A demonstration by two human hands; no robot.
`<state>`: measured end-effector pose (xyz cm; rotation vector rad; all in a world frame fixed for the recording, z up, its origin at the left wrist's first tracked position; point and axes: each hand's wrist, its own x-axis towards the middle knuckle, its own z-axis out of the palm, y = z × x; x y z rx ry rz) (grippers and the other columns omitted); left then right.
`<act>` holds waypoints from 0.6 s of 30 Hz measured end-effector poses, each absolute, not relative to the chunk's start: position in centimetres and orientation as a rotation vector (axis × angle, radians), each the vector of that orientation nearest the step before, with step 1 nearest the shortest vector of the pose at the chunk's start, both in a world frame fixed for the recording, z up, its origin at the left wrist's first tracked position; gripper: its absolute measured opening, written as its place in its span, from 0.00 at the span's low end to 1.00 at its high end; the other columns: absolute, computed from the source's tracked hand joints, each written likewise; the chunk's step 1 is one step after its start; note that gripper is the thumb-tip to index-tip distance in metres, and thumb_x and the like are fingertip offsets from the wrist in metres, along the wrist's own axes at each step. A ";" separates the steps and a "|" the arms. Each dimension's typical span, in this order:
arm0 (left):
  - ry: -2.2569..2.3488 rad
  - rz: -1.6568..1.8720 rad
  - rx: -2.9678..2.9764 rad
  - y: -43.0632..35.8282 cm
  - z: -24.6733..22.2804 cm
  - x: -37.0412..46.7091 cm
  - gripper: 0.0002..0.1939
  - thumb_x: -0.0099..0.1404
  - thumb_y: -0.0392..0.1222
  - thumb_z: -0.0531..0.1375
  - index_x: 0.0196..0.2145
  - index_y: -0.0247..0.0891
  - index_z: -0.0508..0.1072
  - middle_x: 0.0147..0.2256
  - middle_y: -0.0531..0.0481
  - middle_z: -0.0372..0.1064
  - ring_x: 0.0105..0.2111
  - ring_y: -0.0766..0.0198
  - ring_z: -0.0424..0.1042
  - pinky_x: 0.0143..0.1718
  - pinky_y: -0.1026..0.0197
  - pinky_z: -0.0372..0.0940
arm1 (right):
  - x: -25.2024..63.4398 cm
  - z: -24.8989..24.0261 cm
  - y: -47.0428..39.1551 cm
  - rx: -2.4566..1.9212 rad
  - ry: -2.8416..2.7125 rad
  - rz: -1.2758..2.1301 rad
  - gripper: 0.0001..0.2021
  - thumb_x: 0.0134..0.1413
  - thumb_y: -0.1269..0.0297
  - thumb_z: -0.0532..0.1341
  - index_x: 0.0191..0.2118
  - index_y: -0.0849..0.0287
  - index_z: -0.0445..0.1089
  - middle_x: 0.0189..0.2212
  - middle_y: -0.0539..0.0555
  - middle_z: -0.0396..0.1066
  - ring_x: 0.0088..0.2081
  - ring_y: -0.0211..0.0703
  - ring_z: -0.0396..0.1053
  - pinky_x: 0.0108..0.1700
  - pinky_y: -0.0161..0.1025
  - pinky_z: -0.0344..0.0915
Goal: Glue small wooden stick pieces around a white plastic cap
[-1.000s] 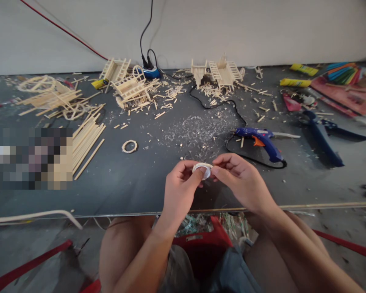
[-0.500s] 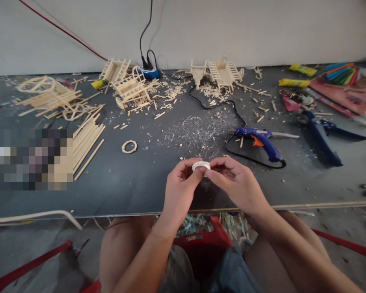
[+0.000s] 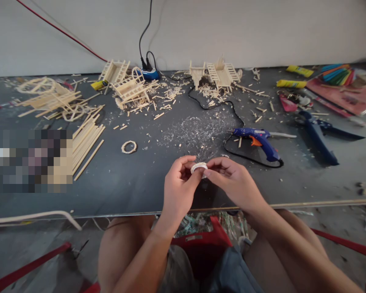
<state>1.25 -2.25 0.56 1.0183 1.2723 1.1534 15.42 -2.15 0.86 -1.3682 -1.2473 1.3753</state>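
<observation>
Near the table's front edge, my left hand (image 3: 180, 185) and my right hand (image 3: 233, 179) pinch a small whitish ring (image 3: 199, 166) between them. The thumbs lie over its near side, and part of it is hidden by the fingers. A similar pale wooden ring (image 3: 129, 147) lies on the dark table to the left. Right of my hands rests a blue glue gun (image 3: 256, 138) with an orange trigger and a clear stick in its back.
Pale stick models (image 3: 130, 90) and scraps line the back. Loose sticks (image 3: 88, 146) lie left beside a blurred patch. Blue pliers-like tool (image 3: 320, 136), yellow tubes (image 3: 291, 84) and a red packet (image 3: 344, 95) are at right. The glue gun's black cord (image 3: 232, 103) crosses the table.
The ring has tilted slightly between my fingers, and my left fingertips have shifted a little on it. The view has moved slightly.
</observation>
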 end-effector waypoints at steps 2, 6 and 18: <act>1.284 1.152 1.036 -2.3 0.6 1.2 0.14 0.58 0.42 0.65 0.43 0.40 0.71 0.31 0.52 0.73 0.31 0.65 0.73 0.36 0.62 0.68 | 15.4 0.8 -2.2 -1.365 -1.240 1.381 0.09 0.51 0.59 0.63 0.36 0.57 0.70 0.33 0.52 0.75 0.35 0.39 0.72 0.38 0.35 0.68; 1.284 1.156 1.042 -2.3 0.6 1.3 0.14 0.58 0.43 0.64 0.43 0.39 0.71 0.32 0.51 0.74 0.32 0.64 0.73 0.36 0.62 0.69 | 15.4 0.7 -2.2 -1.352 -1.222 1.401 0.09 0.51 0.60 0.64 0.37 0.57 0.70 0.33 0.52 0.75 0.35 0.38 0.72 0.38 0.35 0.68; 1.282 1.171 1.017 -2.4 1.1 1.5 0.15 0.58 0.43 0.65 0.43 0.39 0.71 0.32 0.51 0.74 0.32 0.65 0.74 0.35 0.64 0.69 | 15.6 0.7 -2.2 -1.338 -1.189 1.459 0.10 0.51 0.58 0.64 0.37 0.58 0.71 0.33 0.51 0.75 0.34 0.37 0.72 0.36 0.34 0.66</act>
